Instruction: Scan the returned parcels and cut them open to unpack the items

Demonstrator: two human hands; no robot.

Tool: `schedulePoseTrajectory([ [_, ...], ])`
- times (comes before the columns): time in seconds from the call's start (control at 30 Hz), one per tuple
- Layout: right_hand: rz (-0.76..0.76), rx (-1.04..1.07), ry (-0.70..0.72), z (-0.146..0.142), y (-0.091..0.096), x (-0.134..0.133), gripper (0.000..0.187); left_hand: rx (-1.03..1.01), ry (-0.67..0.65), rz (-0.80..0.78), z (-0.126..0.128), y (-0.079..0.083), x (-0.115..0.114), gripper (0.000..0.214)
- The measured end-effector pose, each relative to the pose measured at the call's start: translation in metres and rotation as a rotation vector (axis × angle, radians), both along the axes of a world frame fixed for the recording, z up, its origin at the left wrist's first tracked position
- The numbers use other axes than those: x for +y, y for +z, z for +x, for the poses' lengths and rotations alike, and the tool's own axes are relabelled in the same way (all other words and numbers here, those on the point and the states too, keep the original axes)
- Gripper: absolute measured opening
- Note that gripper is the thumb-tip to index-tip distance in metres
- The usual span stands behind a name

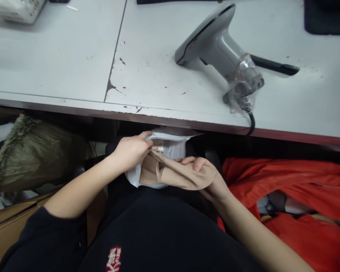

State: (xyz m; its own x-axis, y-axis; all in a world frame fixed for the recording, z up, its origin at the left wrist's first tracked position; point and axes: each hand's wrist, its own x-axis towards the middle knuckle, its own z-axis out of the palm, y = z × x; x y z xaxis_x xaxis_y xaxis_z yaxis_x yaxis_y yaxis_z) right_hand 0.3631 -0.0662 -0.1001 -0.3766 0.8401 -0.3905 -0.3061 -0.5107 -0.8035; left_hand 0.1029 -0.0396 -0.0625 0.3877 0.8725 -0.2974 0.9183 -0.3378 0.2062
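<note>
A piece of smooth beige fabric (184, 175), folded and looking like a garment, lies over my lap. My right hand (212, 177) grips its right end, thumb below and fingertips curled over the top. Around and behind its left part is a white plastic bag (175, 148) with its mouth spread apart. The fingers of my left hand (133, 151) are pinched at the bag's upper left edge, right by the fabric's corner. A small printed label (158, 146) shows inside the bag. How much of the fabric sits inside the bag is unclear.
Above my hands runs the front edge of a white table (147, 75) with chipped paint. On it stands a grey handheld scanner (215, 49), its base wrapped in clear plastic. A green sack (42, 158) and cardboard (14, 223) are at left, red-orange bags (289, 181) at right.
</note>
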Motion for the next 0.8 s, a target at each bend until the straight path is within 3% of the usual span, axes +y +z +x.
schedulePoseTrajectory([
  [0.43, -0.015, -0.106, -0.066, 0.003, -0.008, 0.009, 0.043, -0.173, 0.060, -0.187, -0.006, 0.005, 0.004, 0.024],
  [0.8, -0.090, -0.013, -0.097, 0.005, -0.015, 0.009, 0.027, -0.226, 0.093, -0.206, -0.008, 0.001, 0.004, 0.025],
])
